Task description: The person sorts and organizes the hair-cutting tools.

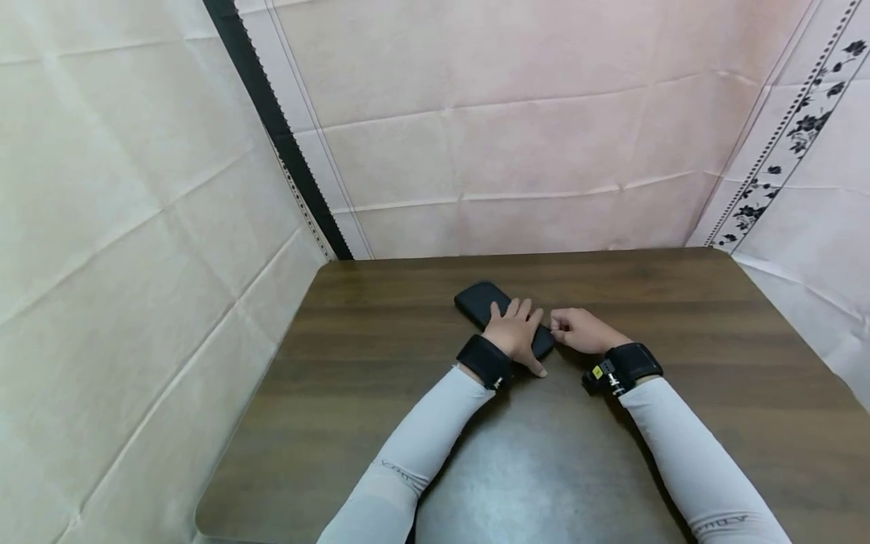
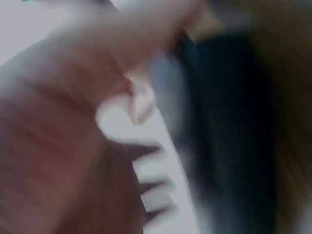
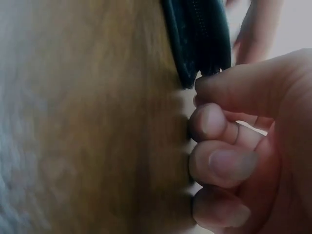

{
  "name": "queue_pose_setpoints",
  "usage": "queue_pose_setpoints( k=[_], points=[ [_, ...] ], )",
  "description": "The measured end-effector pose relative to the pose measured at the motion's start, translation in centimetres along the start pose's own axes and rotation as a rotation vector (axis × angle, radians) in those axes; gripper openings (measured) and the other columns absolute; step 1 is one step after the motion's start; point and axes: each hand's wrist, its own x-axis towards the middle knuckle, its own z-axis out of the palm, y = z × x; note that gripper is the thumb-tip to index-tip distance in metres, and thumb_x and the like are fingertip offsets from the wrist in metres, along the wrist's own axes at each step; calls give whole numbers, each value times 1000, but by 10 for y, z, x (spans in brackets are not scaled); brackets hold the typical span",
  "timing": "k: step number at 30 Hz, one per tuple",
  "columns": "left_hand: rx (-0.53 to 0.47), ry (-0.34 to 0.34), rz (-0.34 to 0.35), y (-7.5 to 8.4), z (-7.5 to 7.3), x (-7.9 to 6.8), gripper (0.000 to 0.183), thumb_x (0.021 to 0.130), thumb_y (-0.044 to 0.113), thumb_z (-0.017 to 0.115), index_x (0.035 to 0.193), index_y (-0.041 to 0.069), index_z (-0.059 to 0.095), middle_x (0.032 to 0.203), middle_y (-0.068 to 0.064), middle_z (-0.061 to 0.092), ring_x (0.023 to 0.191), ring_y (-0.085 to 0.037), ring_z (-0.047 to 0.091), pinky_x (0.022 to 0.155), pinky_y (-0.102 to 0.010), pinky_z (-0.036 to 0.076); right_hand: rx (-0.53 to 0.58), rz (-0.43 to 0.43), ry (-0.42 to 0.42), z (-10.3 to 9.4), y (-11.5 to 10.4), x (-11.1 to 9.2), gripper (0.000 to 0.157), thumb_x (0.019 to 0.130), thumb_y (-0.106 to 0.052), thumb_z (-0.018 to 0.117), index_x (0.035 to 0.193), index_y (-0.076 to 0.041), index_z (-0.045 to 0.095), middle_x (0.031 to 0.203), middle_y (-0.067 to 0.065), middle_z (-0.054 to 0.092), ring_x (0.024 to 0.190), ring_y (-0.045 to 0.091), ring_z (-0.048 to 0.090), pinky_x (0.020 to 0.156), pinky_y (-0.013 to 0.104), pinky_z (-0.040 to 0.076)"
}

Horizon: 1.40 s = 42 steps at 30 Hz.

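A dark zippered case [image 1: 479, 304] lies slantwise on the table. My left hand [image 1: 513, 332] rests over its right half with fingers spread, pressing it from above. At the case's right end is my right hand [image 1: 583, 330], its fingers curled. In the right wrist view the thumb [image 3: 243, 87] and forefinger pinch at the end of the zipper [image 3: 199, 22], right by the slider; the zipper pull itself is hidden between them. The left wrist view is blurred and shows the case [image 2: 231, 136] beside the left hand.
The brown wooden table [image 1: 367, 363] has a greyish sheen at its near middle. Pale creased cloth [image 1: 544, 151] hangs behind it and along the sides. Black bands with small devices [image 1: 601, 375] sit on both wrists, over white sleeves [image 1: 408, 461].
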Motion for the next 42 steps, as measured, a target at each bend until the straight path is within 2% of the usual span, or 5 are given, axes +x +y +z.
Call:
queue_pose_setpoints(
  k=[4,7,10,17,42],
  points=[
    [-144,-140,211,-24,4,9,116,76,71,81,167,34,18,176,5,9,164,-18,-3,130,-58,3,4,-12,-15,4,0,2,20,99,0,56,82,-11,54,75,-1,52,65,14,48,63,27,40],
    [-200,-210,257,-33,5,13,115,76,65,84,166,37,20,176,8,12,164,-17,-2,131,-57,1,10,-19,-22,6,0,2,20,100,-2,57,83,-12,55,75,-2,52,65,13,49,62,26,39],
    [-202,-223,281,-37,3,15,113,76,63,86,166,37,22,174,7,16,163,-17,5,130,-58,4,5,-16,-22,6,1,2,21,101,-2,58,82,-12,54,75,-2,51,66,14,49,63,26,40],
    [-150,-160,301,-37,-4,18,112,73,66,86,164,36,28,169,6,29,158,-17,20,129,-58,13,-33,-18,-15,1,0,3,22,101,-3,59,83,-13,53,74,-2,50,67,15,50,65,28,41],
    [-159,-160,296,-37,-1,25,111,73,68,85,164,37,28,167,7,30,156,-15,22,129,-57,13,13,-27,-103,-9,0,-3,22,100,-1,60,82,-12,53,75,-3,50,69,14,50,66,26,40]
  ],
)
